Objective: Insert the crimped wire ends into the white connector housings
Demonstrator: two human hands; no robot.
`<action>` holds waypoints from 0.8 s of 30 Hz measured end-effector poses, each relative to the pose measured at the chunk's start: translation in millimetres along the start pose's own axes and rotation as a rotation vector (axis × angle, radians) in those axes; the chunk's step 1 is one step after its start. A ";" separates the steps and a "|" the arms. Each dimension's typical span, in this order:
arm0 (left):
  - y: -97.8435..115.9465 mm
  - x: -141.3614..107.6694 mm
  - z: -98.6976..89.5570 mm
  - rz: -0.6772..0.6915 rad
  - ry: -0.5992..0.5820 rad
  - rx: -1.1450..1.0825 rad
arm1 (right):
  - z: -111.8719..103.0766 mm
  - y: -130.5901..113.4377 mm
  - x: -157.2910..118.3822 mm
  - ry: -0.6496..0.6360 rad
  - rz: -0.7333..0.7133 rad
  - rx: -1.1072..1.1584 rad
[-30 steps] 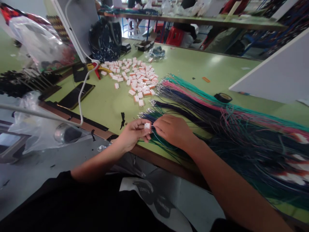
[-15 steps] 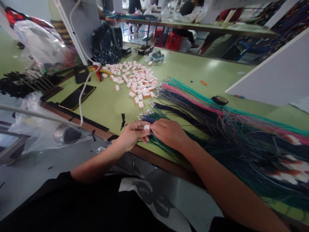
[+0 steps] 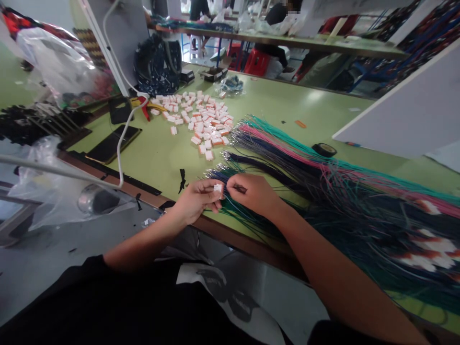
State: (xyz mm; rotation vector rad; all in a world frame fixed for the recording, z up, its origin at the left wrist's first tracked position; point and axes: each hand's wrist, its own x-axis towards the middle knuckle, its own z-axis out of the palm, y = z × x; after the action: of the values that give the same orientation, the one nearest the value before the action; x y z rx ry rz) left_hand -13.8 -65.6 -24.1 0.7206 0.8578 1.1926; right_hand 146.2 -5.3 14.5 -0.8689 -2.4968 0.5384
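Between the thumb and fingers of my left hand (image 3: 196, 199) is a small white plastic connector housing (image 3: 217, 188). Just to its right is my right hand (image 3: 253, 194), its thumb and forefinger pinched together and slightly apart from the housing; whatever the pinch holds is too small to make out. Under and behind both hands, dark green and blue wires (image 3: 239, 211) run off to the right. Their crimped metal ends (image 3: 217, 170) lie just beyond my fingers. Farther back is a spread pile of white and orange connector housings (image 3: 210, 122).
Bundles of teal and pink wires (image 3: 280, 139) cross the green table (image 3: 158, 158). A roll of black tape (image 3: 324, 150) lies behind them. At left are a phone (image 3: 115, 143), red-yellow pliers (image 3: 145, 108) and a white bent rod (image 3: 120, 163). A white panel (image 3: 402, 115) stands at right.
My right hand has drawn slightly right, away from the housing, and its fingers have curled into a tighter pinch. My left hand keeps hold of the housing in about the same place.
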 end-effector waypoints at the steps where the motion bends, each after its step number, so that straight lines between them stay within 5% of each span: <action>1: 0.4 -0.2 0.4 -0.002 -0.004 -0.004 | 0.7 0.2 0.1 -0.001 0.007 0.005; 10: -0.3 -1.7 1.4 0.015 -0.018 0.015 | 6.1 -3.6 0.7 -0.039 0.065 0.047; 14: -2.2 -2.8 1.7 0.029 -0.035 0.025 | -24.2 3.9 3.8 -0.162 0.128 0.173; 16: -3.1 -3.5 2.0 0.043 -0.039 0.043 | -51.4 23.8 8.3 -0.115 0.232 0.141; 19: -4.2 -4.3 2.0 0.062 -0.036 0.071 | -90.2 74.0 16.3 0.143 0.560 -0.237; 24: -6.0 -5.1 1.3 0.055 -0.051 0.070 | -112.2 154.5 20.0 0.016 0.851 -0.683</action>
State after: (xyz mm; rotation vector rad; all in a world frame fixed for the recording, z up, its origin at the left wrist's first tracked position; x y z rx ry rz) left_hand -10.5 -72.1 -27.6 0.8325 0.8452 1.1933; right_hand 264.7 144.0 37.2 -2.2015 -2.1985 -0.1246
